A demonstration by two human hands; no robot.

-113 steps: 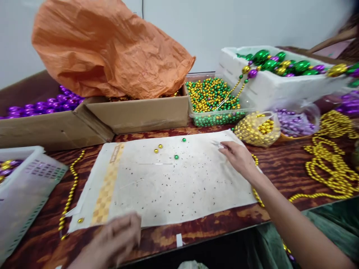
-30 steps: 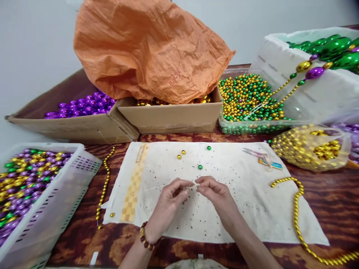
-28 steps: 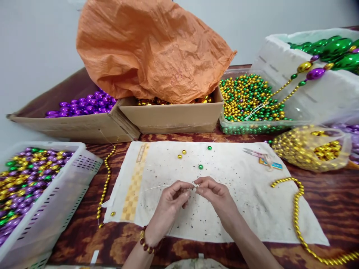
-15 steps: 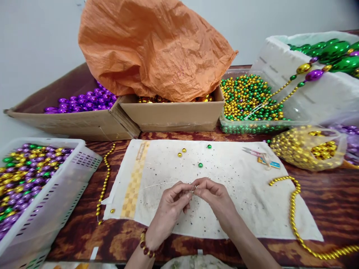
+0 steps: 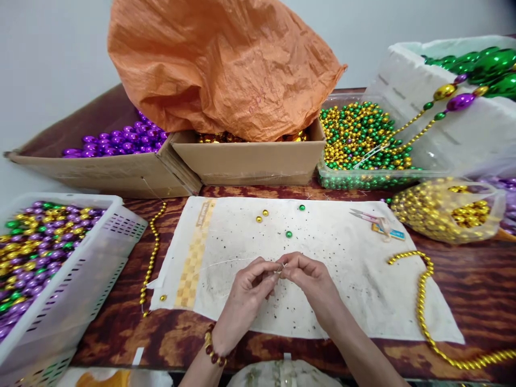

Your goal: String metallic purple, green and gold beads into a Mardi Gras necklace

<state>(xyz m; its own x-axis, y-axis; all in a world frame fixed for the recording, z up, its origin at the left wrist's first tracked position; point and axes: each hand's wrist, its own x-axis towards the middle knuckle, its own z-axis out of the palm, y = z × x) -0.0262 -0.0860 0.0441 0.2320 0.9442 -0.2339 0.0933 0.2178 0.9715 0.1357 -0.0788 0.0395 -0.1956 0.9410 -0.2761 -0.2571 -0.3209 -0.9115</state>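
My left hand [image 5: 255, 282] and my right hand [image 5: 305, 274] meet over the middle of a white cloth [image 5: 355, 301], fingertips pinched together. Between them is a thin pale string [image 5: 229, 262], which trails left across the cloth from my left fingers. A small loop or crossing of it shows at the fingertips; finer detail is too small to make out. Beyond my hands lie two loose gold beads [image 5: 262, 215] and two green beads [image 5: 289, 234]. Small scissors [image 5: 363, 216] rest at the cloth's upper right, beside a blue-and-yellow packet [image 5: 387, 231].
Gold bead strands lie at left [image 5: 152, 252] and right [image 5: 421, 301]. Around the cloth stand a white basket of mixed beads [image 5: 116, 236], cardboard boxes [image 5: 250, 161] under an orange sack [image 5: 226, 64], a clear tub of beads [image 5: 358, 140], a foam box [image 5: 407, 80] and a bag of gold beads [image 5: 419, 215].
My hands keep nearly the same pinched pose, with only a slight shift at the fingertips. The view has moved a little; the beads and containers stay where they were.
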